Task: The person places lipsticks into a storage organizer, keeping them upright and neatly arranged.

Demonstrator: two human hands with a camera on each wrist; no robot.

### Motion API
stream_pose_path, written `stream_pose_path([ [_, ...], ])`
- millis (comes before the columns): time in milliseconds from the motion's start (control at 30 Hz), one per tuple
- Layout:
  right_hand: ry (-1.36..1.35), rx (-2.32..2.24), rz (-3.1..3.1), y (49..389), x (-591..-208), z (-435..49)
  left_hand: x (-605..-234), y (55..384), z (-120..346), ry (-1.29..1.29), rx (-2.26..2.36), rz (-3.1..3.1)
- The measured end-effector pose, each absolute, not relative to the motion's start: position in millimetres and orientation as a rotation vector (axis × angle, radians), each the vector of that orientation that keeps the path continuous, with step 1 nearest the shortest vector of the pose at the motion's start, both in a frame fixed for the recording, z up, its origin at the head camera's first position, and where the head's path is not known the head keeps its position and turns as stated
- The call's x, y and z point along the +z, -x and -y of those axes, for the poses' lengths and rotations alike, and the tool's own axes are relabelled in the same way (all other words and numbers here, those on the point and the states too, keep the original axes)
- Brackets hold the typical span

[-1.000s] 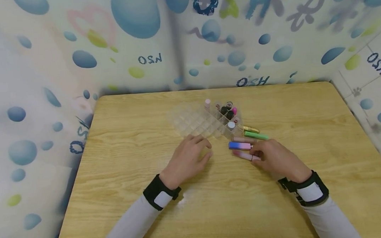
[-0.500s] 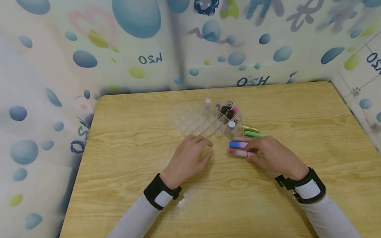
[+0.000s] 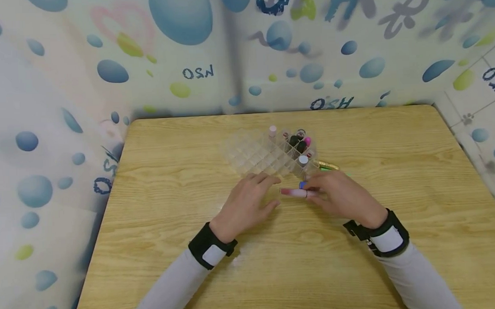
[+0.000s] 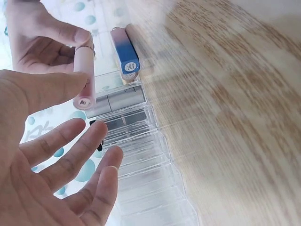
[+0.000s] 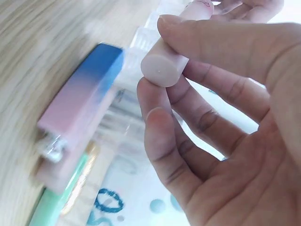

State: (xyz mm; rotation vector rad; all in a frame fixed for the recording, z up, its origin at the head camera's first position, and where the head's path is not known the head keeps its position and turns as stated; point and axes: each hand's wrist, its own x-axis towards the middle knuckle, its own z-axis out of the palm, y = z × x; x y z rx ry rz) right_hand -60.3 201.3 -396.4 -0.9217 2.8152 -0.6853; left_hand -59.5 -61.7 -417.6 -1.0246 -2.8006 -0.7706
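My right hand [image 3: 342,194] pinches a pale pink lip gloss tube [image 3: 294,192] by its cap end between thumb and fingers, above the table. The reddish end of the tube points at my left hand [image 3: 246,204], whose fingers are spread and relaxed. In the left wrist view, my left thumb overlaps the lip gloss tube [image 4: 84,61]; whether it touches is unclear. A blue-and-pink lip gloss [image 5: 84,89] lies on the table close to the right hand, partly hidden by it in the head view. Just behind stands a clear divided lipstick organizer [image 3: 247,154].
Several cosmetics stand in the organizer's right part, among them a white-capped tube [image 3: 303,160] and a pale pink one [image 3: 272,131]. A gold tube [image 3: 328,165] and a green tube [image 5: 47,207] lie at its right side. A patterned wall borders the table's back edge.
My right hand has picked up the pale pink lip gloss and carried it left, toward my left hand. The left hand stays nearly still.
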Motion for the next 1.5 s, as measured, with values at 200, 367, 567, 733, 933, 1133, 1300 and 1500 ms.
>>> stream_pose_path([
  [200, 1.013, -0.654, -2.844, 65, -391, -187, -417, 59, 61, 1.031, -0.777, 2.781],
  [367, 1.04, -0.669, -2.82, 72, -383, -173, -415, 59, 63, 1.035, -0.855, 2.764],
  [567, 1.048, -0.693, -2.773, 79, -373, -164, -414, 61, 62, 1.032, -0.906, 2.748],
  [733, 1.054, -0.677, -2.772, 80, -372, -162, -412, 62, 62, 1.027, -0.904, 2.735],
  [933, 1.083, -0.694, -2.776, 82, -373, -162, -411, 64, 66, 1.019, -0.905, 2.765],
  [1133, 1.073, -0.75, -2.748, 85, -371, -162, -412, 66, 71, 1.012, -0.927, 2.756],
  [1300, 1.034, -0.733, -2.755, 84, -369, -166, -413, 66, 69, 1.015, -0.919, 2.731],
  [1500, 1.012, -0.769, -2.757, 79, -367, -171, -416, 63, 65, 1.019, -0.898, 2.768],
])
